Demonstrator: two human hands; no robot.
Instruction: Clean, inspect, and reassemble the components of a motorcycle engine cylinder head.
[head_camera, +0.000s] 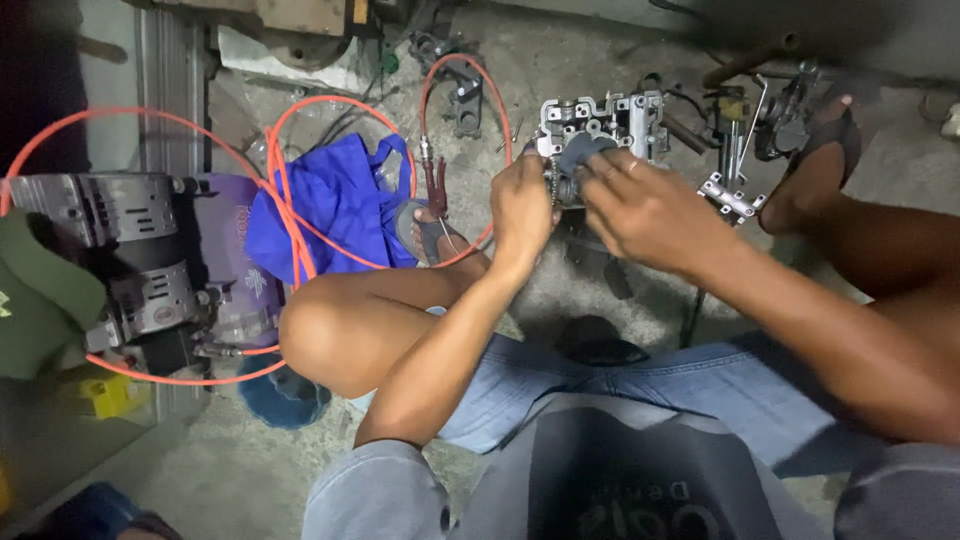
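- A blue bag (335, 200) is lying on the floor (560, 60), left of the hands.
- The left hand (522, 205) is gripping the metal engine part (598, 122); the right hand (640, 205) is pressing a dark cloth (578, 155) against it.

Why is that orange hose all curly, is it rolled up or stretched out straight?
Loosely looped, not straight. The orange hose curves in rings across the concrete floor, around the blue bag and the grey machine.
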